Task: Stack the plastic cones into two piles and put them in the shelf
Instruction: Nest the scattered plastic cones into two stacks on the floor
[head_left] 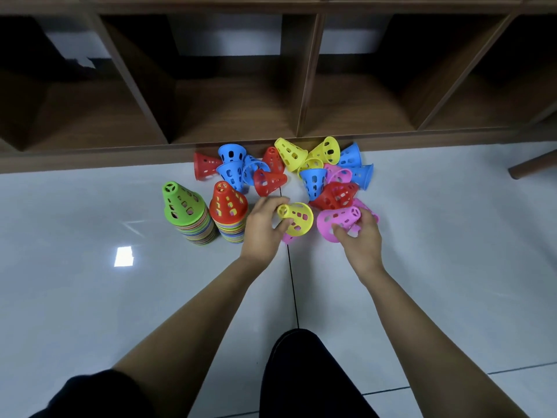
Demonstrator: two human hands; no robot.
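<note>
We stretch both bare arms forward and down, our left forearm [187, 315] and right forearm [422, 321] angling in toward each other. Our left hand [265, 227] curls round the narrow end of a yellow cone [297, 218], thumb on the near side. Our right hand [358, 239], near it but apart, grips the rim of a pink cone [337, 223] with bent fingers. Our dark-clothed knee [301, 372] sits between the arms.
</note>
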